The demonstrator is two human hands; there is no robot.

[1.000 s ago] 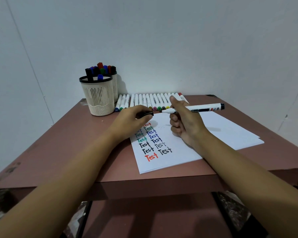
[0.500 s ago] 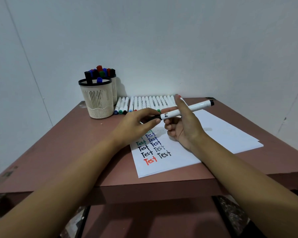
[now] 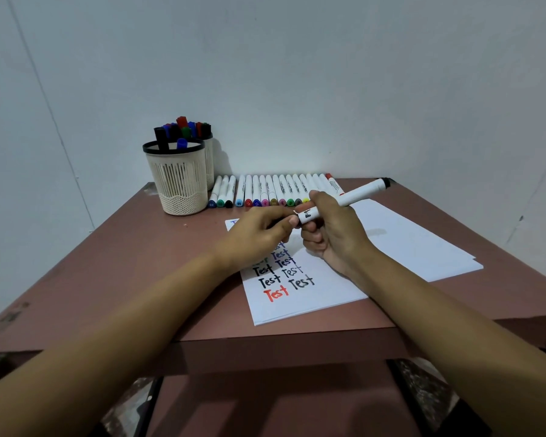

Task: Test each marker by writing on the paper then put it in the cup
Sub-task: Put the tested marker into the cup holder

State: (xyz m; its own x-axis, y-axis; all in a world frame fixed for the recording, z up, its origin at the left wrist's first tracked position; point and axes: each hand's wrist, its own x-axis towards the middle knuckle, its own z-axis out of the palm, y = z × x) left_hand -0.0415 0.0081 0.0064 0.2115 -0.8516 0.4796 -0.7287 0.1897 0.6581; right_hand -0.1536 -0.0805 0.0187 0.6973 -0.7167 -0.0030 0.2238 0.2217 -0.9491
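My right hand (image 3: 334,234) grips a white marker (image 3: 356,194) with a black end, tilted up to the right above the paper (image 3: 312,298). At the marker's near end my left hand (image 3: 256,238) pinches the black cap, which is mostly hidden by the fingers. Rows of "Test" in several colours are written on the paper. A cream mesh cup (image 3: 178,181) with a black rim stands at the back left and holds several markers.
A row of white markers (image 3: 275,192) lies along the back of the brown table (image 3: 123,263). A second cup (image 3: 209,162) with markers stands behind the first. More white sheets (image 3: 423,247) spread to the right. The wall is close behind.
My hands came together: the cap in my left hand, apart from the tip a second ago, now meets the marker's near end. The marker tilted up more.
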